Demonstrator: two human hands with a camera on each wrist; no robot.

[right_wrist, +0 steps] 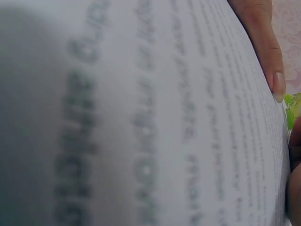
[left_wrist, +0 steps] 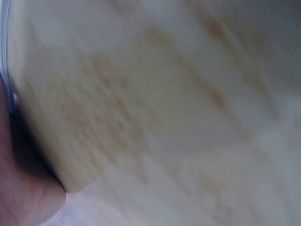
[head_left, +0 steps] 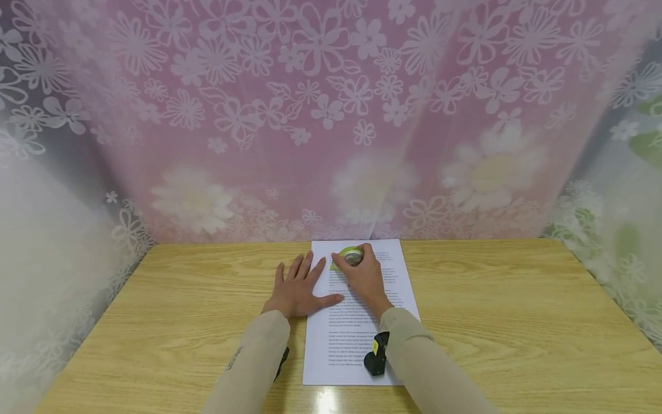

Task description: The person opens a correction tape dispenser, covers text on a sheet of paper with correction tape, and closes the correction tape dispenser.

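My right hand (head_left: 366, 282) holds a small green tape dispenser (head_left: 354, 250) with a rounded top and a grey round middle, over the upper part of a printed sheet of paper (head_left: 357, 322). Its fingers and thumb pinch the dispenser from either side. My left hand (head_left: 299, 288) lies with fingers spread, across the paper's left edge and the table, its thumb on the sheet. A sliver of the green dispenser (right_wrist: 292, 110) shows at the right edge of the right wrist view, beside a fingertip. The left wrist view shows mostly blurred tabletop (left_wrist: 122, 108).
The paper lies lengthwise on a wood-grain table (head_left: 491, 310), its far end near the back edge. A pink flowered curtain (head_left: 310, 144) hangs directly behind the table. A black wrist camera (head_left: 376, 353) sits under the right sleeve, above the paper.
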